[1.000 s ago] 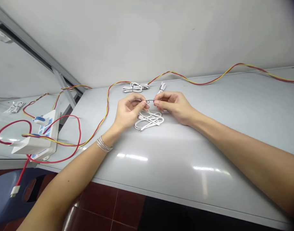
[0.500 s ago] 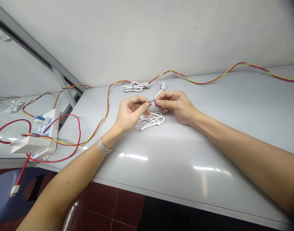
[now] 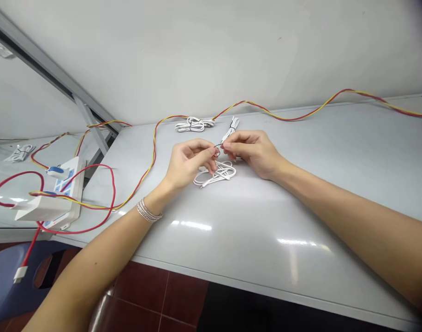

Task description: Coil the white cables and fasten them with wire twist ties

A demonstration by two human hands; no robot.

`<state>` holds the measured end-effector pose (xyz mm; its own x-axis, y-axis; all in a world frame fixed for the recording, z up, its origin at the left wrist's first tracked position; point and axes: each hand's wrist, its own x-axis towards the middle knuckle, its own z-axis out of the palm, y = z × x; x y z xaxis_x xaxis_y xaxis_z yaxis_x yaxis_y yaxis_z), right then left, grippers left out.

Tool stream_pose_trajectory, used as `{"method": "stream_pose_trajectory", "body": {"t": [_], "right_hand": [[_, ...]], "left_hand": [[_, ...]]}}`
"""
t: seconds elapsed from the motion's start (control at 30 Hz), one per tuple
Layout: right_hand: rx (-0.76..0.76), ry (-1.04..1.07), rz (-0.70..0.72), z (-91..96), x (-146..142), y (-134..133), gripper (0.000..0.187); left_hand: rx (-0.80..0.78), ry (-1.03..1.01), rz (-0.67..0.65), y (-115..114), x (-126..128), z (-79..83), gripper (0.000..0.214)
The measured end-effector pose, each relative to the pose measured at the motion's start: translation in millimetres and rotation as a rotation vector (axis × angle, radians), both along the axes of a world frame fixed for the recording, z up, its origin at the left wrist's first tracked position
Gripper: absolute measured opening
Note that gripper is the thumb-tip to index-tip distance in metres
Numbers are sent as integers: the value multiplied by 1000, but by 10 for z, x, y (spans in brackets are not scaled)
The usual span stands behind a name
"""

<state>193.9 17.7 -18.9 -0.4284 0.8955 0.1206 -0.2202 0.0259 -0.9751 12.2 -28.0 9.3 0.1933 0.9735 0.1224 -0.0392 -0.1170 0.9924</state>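
A thin black twist tie (image 3: 217, 146) runs between my two hands, slightly curved, with a small loop near the left fingertips. My left hand (image 3: 192, 159) pinches one end between thumb and forefinger, its other fingers curled below. The other end sits in the pinch of my right hand (image 3: 248, 150). Under the fingers a loosely coiled white cable (image 3: 222, 173) lies on the grey table (image 3: 238, 230), its metal plug pointing toward me; the left fingers partly hide it. Behind my right hand lies a white cable bundle (image 3: 230, 129) bound with a black tie.
More tied white cables (image 3: 193, 124) lie by the wall. A red and yellow twisted wire (image 3: 153, 143) runs along the table's back and left to a white power strip (image 3: 77, 184) with a plugged-in adapter (image 3: 41, 209). A blue stool (image 3: 10, 276) stands below left.
The black twist tie now bends more and shows a small loop by my left fingertips. Both hands stay nearly in place, still pinching it.
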Motion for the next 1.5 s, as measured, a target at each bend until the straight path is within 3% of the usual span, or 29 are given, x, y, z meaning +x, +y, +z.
{"method": "stream_pose_trajectory", "body": {"t": [0.17, 0.4, 0.87, 1.37, 1.5], "right_hand": [[-6, 1, 4, -1, 6, 1, 20], [-13, 31, 46, -21, 18, 20, 21], [79, -28, 2, 2, -9, -13, 27], [96, -88, 62, 55, -23, -42, 22], [63, -85, 71, 66, -9, -34, 23]], "left_hand": [[61, 74, 23, 13, -9, -25, 18], [490, 392, 230, 29, -39, -119, 11], [416, 474, 207, -32, -29, -111, 16], [809, 740, 146, 30, -109, -52, 16], [842, 783, 160, 51, -123, -45, 15]]}}
